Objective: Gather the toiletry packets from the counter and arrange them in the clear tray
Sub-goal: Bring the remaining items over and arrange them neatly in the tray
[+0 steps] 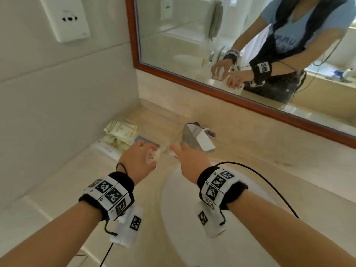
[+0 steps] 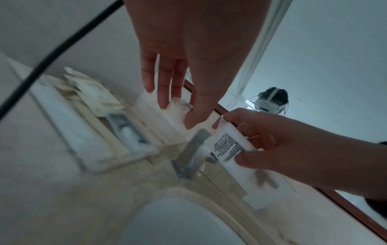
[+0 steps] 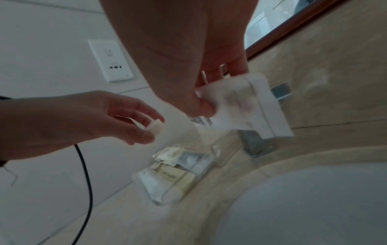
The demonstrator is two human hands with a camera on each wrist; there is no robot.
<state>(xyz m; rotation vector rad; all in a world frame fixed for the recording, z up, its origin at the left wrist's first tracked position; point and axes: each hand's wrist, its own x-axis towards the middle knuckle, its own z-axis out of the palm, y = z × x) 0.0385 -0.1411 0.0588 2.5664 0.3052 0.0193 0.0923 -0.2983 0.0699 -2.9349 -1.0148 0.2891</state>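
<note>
The clear tray (image 1: 148,140) stands on the counter's left end, against the wall, with several beige packets (image 1: 123,130) lying in it. Just in front of it my left hand (image 1: 152,151) pinches a small white packet (image 1: 151,156) between thumb and fingers. In the left wrist view that packet (image 2: 178,109) hangs above the tray (image 2: 100,164). My right hand (image 1: 177,151) holds flat white packets (image 3: 247,107) beside the left hand, one with black print (image 2: 228,149). The right wrist view has the tray (image 3: 159,199) below both hands.
A chrome faucet (image 1: 196,137) stands right of the tray, close behind my right hand. The white sink basin (image 1: 183,209) lies under my wrists. A wood-framed mirror (image 1: 231,45) runs along the back, and a wall socket (image 1: 67,18) sits high on the left wall.
</note>
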